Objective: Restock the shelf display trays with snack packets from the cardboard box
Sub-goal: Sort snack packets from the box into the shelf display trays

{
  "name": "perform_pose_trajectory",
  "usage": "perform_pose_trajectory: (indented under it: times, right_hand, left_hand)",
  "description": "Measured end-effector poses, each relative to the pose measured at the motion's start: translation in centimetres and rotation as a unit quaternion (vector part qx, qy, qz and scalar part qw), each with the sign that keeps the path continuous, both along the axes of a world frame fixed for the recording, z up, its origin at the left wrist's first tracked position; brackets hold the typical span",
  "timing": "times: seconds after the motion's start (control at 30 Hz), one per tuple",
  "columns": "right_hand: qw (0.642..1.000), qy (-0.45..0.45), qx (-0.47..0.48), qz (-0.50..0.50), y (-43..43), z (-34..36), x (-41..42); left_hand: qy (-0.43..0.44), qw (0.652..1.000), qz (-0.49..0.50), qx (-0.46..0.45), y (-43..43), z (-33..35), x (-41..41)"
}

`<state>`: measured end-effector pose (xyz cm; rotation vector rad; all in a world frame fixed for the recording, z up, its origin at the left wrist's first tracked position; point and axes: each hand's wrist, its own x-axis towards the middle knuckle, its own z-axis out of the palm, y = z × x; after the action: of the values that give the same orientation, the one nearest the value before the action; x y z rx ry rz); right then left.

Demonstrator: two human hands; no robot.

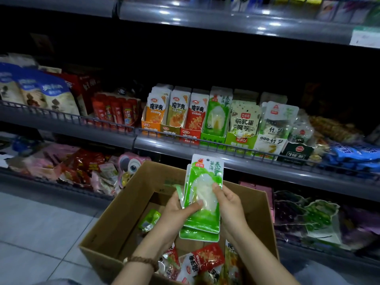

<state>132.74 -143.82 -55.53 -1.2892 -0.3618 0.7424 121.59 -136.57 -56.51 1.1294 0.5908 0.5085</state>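
Fingers curled round green packets, left hand, right hand

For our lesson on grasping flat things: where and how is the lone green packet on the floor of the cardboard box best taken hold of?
Probably from above, through the open top, since the walls of the box block the sides. The green packet lies nearly flat and thin, so pinch one free edge between thumb and fingers.
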Motion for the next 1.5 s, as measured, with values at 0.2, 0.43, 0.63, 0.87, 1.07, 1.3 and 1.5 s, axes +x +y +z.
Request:
perform_pose_trajectory:
  times: [0.2, 0.43, 0.63, 0.87, 1.07, 1.3, 1.5]
  right_hand:
    - [1.0, 0.02, 0.007, 0.001, -0.2, 0.1, -0.2]
    - [0.996, 0.083, 0.024, 0.014, -0.8, 0.3, 0.9]
    - [0.996, 0.085, 0.022, -0.006, -2.0, 0.4, 2.1]
    - [0.998, 0.041, 0.0, 0.05, -2.0, 0.3, 0.9]
    - [0.999, 0.018, -0.003, 0.035, -1.5, 0.2, -0.3]
    - [0.998, 0.021, -0.049, -0.035, -2.6, 0.1, 2.0]
    - [0.995, -0.05, -0.067, -0.049, -1.5, 0.3, 1.6]
  left_hand:
    - [-0.018, 0.995, 0.07, 0.064, -0.6, 0.6, 0.1]
    - [-0.008, 0.989, 0.13, 0.066, -0.2, 0.7, 0.2]
    - [0.014, 0.966, 0.221, 0.132, 1.4, 1.0, 0.0]
    - [-0.002, 0.945, 0.252, 0.211, 0.6, 1.1, 0.8]
    - [0.013, 0.938, 0.232, 0.256, 0.0, 1.1, 0.8]
    - [0.065, 0.956, 0.14, 0.248, 2.7, 0.9, -1.8]
    - [0.074, 0.988, 0.011, 0.134, 0.9, -0.8, -0.7]
